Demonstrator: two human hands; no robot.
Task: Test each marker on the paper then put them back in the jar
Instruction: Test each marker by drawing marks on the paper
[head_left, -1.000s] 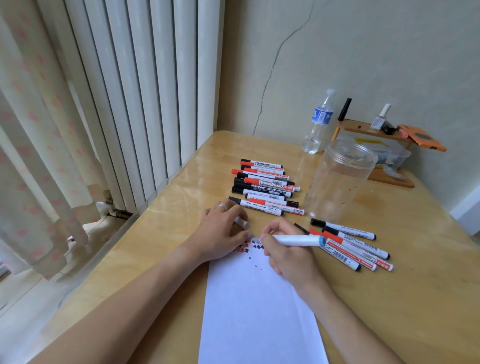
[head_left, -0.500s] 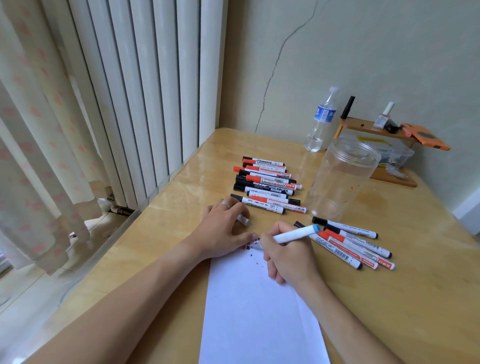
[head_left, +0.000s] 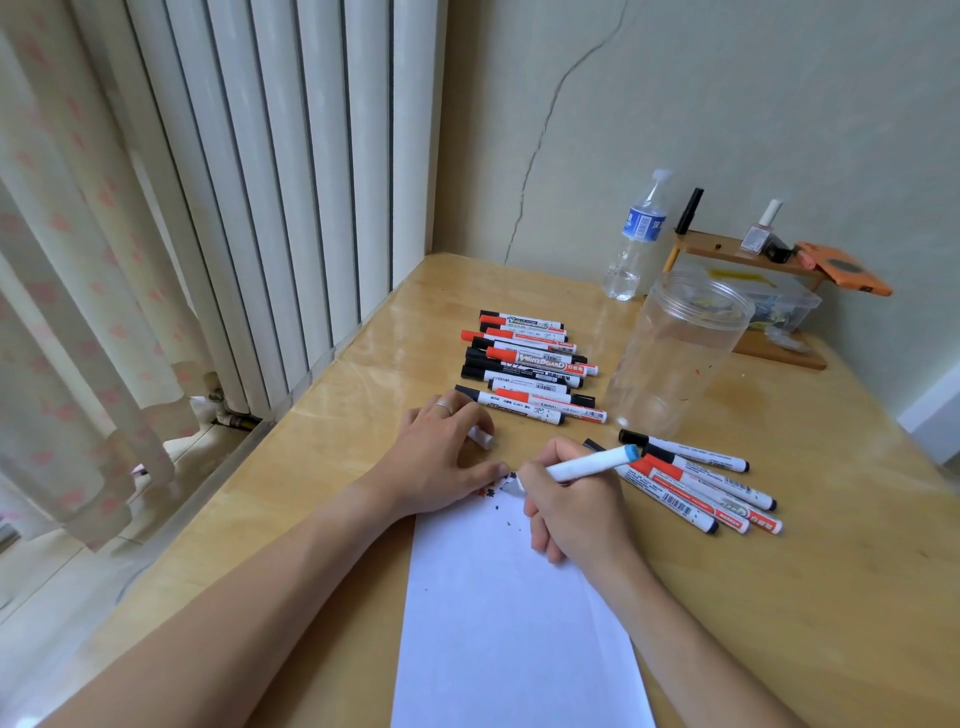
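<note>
We look down at a wooden table (head_left: 779, 597) set in the corner of a room. A sheet of white paper (head_left: 509, 623) lies in front of us, its far end carrying small red and black test marks. Behind it to the right stands a clear plastic jar (head_left: 675, 358), open at the top and apparently empty. Left of the jar, a row of capped red and black markers (head_left: 530, 371) lies side by side. Just right of the paper, a smaller cluster of markers (head_left: 701, 486) lies fanned out.

Our left hand (head_left: 441, 457) rests on the far left corner of the paper, fingers curled around a small pale piece (head_left: 482, 437), likely a cap. Our right hand (head_left: 571, 504) grips a white marker with a blue end (head_left: 592, 465), tip on the paper.

We judge the testing step is underway. Next, this marker likely needs its cap pressed back on. No marker seems to be in the jar yet.
</note>
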